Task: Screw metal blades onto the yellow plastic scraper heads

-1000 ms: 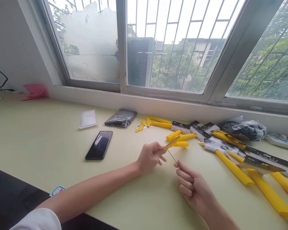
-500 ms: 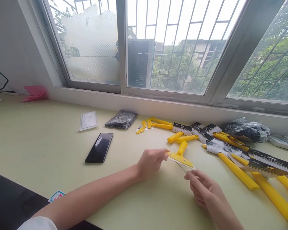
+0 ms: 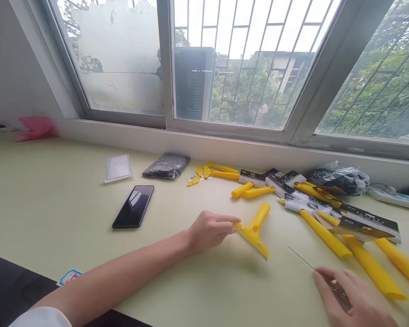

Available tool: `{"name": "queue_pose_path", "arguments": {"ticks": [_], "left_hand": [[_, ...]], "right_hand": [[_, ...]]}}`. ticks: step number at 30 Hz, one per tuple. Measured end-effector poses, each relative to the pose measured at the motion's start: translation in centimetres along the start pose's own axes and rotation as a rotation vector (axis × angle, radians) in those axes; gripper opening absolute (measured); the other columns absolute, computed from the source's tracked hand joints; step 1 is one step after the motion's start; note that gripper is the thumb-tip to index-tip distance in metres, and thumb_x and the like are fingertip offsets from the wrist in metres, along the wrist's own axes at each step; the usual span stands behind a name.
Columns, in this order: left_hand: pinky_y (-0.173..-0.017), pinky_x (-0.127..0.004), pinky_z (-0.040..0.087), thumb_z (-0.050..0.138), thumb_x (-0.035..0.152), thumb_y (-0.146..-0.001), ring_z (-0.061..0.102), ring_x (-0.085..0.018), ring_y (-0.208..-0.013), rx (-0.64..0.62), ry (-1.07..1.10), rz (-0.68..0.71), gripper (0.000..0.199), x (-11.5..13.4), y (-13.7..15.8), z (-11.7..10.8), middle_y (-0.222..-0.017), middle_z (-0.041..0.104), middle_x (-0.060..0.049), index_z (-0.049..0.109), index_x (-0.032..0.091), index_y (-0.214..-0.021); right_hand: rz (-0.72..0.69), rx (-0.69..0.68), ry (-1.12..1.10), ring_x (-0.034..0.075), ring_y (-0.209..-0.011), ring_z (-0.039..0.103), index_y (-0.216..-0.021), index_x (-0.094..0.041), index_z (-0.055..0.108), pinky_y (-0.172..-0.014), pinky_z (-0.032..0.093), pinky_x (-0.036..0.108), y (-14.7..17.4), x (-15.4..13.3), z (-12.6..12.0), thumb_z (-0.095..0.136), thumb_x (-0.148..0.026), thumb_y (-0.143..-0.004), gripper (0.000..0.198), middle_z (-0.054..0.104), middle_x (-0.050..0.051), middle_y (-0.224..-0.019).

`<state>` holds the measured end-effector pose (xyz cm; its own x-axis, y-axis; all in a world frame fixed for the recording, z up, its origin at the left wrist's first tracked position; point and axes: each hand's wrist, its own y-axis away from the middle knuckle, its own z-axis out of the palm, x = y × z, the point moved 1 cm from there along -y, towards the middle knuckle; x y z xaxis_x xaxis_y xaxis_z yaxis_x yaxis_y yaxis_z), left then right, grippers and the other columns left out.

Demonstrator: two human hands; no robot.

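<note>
While fingers (image 3: 223, 224) pinch a scraper (image 3: 251, 235), bags (image 3: 334, 169) hold black material (image 3: 348, 184).

- Yellow scraper (image 3: 253, 232): one unit, held at the left end of its head by the fingertips of the left grip (image 3: 211, 231).
- Head (image 3: 250, 235): broad and flat, slanting down to the right; two screws (image 3: 259, 244) seated in its face, set apart along its length.
- Edge strip (image 3: 251, 248): pale and thin, running along the head's near side.
- Handle (image 3: 261, 217): short, rounded, pointing away from the person and to the right.
- Scraper-to-bench contact: cannot be determined.
- Thin rod (image 3: 300, 257): straight, slender, dark; rear end enclosed by the right grip (image 3: 356, 295). Tip directed forward and left, apart from the scraper.
</note>
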<state>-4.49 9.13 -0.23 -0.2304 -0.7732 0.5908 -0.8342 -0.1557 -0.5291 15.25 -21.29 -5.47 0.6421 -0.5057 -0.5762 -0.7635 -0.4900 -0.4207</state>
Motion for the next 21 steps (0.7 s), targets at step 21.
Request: {"name": "queue_pose_path", "arguments": {"ticks": [21], "left_hand": [[-0.051,-0.026,0.050,0.066,0.049,-0.087,0.074,-0.022,-0.068,0.378,0.523,-0.666,0.037,-1.3,-1.2,-1.3,-0.085,0.077,-0.008,0.045,0.020,-0.096]], "right_hand": [[0.212,-0.129,0.730,0.025,-0.106,0.061,-0.127,-0.021,0.059,-0.091,0.052,0.049,-11.4,3.1,-1.8,0.059,-0.058,-0.093,0.051,0.061,0.010,-0.121]]}}
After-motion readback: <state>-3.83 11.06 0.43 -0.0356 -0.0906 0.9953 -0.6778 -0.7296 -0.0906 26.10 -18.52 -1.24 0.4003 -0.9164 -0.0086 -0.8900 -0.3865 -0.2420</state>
